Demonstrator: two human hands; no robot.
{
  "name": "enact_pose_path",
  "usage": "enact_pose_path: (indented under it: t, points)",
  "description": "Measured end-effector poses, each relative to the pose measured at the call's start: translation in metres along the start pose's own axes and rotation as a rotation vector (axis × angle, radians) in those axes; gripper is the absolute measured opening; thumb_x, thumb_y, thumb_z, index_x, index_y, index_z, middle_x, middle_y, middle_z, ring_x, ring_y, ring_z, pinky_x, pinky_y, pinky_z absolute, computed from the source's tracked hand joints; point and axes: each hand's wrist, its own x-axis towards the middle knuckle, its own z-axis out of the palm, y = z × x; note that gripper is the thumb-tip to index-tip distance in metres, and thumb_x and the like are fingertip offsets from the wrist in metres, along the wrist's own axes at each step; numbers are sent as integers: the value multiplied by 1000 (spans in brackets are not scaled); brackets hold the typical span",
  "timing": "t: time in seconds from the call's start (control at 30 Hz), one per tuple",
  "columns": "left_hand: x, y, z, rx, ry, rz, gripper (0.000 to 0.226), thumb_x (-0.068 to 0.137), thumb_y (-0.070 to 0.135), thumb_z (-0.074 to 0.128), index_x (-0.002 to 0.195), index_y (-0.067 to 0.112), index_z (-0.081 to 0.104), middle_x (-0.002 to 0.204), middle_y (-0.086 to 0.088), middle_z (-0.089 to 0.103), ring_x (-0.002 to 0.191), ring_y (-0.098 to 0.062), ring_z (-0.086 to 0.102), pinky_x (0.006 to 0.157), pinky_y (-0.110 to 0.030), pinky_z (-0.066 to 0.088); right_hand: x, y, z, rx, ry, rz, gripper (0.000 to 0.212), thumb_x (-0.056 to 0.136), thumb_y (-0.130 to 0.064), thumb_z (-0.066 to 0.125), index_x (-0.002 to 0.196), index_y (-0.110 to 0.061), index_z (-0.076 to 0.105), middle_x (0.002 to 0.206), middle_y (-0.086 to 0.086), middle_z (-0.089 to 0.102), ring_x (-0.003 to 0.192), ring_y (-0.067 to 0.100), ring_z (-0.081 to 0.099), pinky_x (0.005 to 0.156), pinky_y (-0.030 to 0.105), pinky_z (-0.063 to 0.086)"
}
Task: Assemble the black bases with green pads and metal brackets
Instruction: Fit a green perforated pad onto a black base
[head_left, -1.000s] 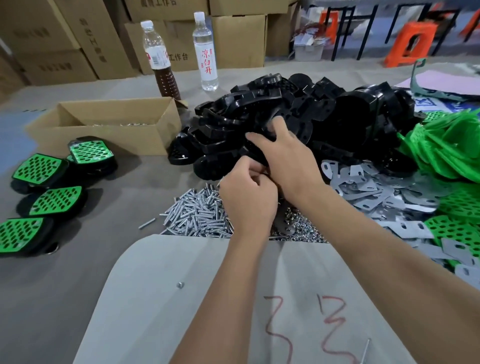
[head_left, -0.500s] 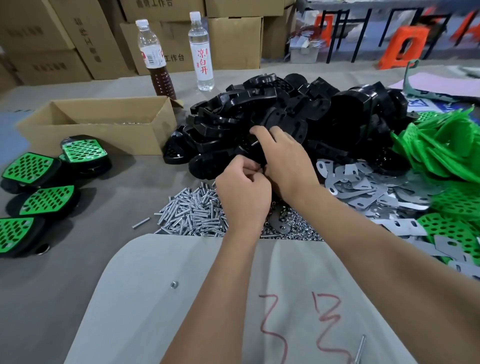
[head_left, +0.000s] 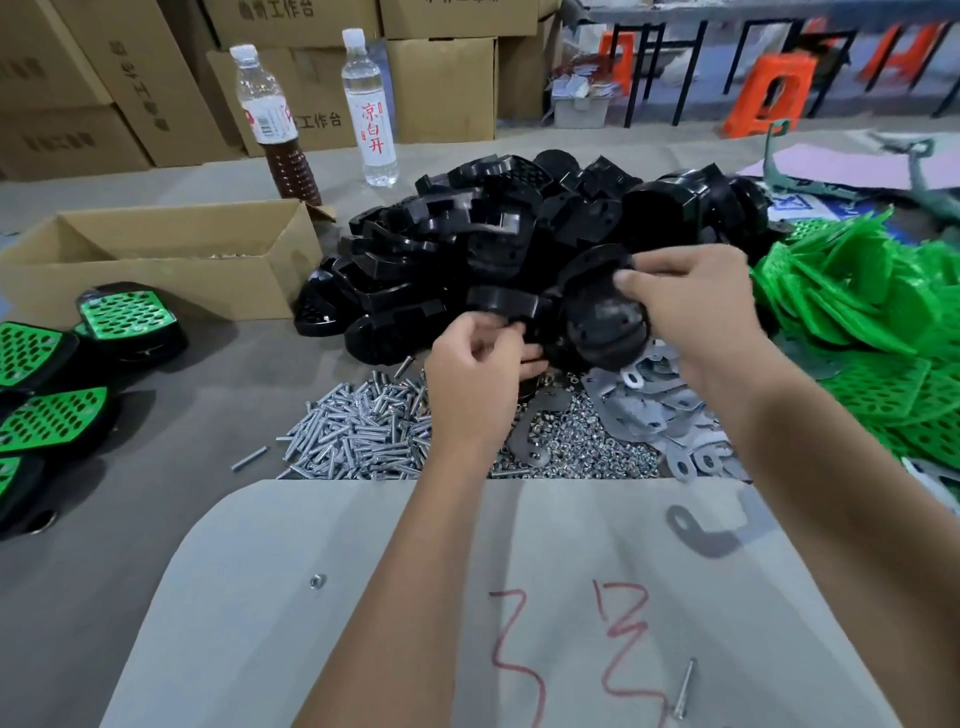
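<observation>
Since a second ago the right hand (head_left: 691, 312) has drawn a black base (head_left: 605, 325) out of the black pile (head_left: 519, 234) and now holds it lifted just in front of that heap, thumb and fingers curled round its upper edge. At far left, finished bases with green pads (head_left: 47, 415) lie on the grey table (head_left: 208, 395), in front of an open cardboard box (head_left: 171, 260); two bottles (head_left: 363, 104) stand behind it. Loose bolts (head_left: 358, 431) are heaped near the table's middle. Over them the left hand (head_left: 478, 379) has its fingers curled at the lower edge of the held base; whether it pinches a small part I cannot tell. Nuts (head_left: 582, 452) and metal brackets (head_left: 660, 400) lie right of the bolts, below the right wrist. Loose green pads (head_left: 857, 322) are stacked at far right. One bracket (head_left: 701, 535) and one bolt (head_left: 683, 688) rest on the pale board (head_left: 260, 597) nearest the camera
</observation>
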Motion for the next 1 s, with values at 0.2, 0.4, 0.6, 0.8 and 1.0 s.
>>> enact_pose_path:
  t: [0.2, 0.4, 0.6, 0.8, 1.0]
  points:
    - [-11, 9, 14, -136, -87, -61, 19, 106, 18, 54, 106, 4, 65, 105, -17, 72, 83, -30, 78, 74, -38, 66, -26, 24, -30, -18, 135, -238, 23, 89, -7, 74, 92, -29, 67, 75, -9, 62, 68, 8, 57, 67, 34, 53]
    - [-33, 17, 38, -238, -465, -366, 69, 97, 56, 53, 127, -4, 65, 120, -27, 73, 100, -37, 77, 81, -43, 65, -65, 31, -51, -242, -126, -777, 31, 73, 19, 56, 89, -4, 68, 95, 4, 63, 92, 27, 63, 77, 44, 52]
    - [-48, 3, 67, -78, -333, -350, 27, 97, -7, 63, 123, -2, 61, 113, -21, 75, 93, -37, 78, 72, -45, 66, -68, 46, -94, -513, 172, -690, 37, 79, 20, 57, 99, -5, 75, 96, 4, 72, 94, 25, 66, 79, 35, 53]
    - [-56, -1, 87, 28, -452, -314, 40, 93, -10, 68, 126, 10, 59, 108, -16, 78, 91, -34, 79, 72, -43, 66, -55, 59, -128, -967, 428, -68, 51, 89, -32, 79, 130, -7, 60, 123, 19, 61, 118, 41, 51, 96, 44, 37]
    - [-59, -11, 90, 25, -532, -248, 63, 87, -16, 70, 132, 27, 57, 106, -16, 79, 100, -35, 77, 89, -49, 64, -54, 62, -131, -879, 468, 40, 88, 83, -31, 86, 154, -10, 38, 137, 21, 51, 129, 42, 40, 101, 51, 31]
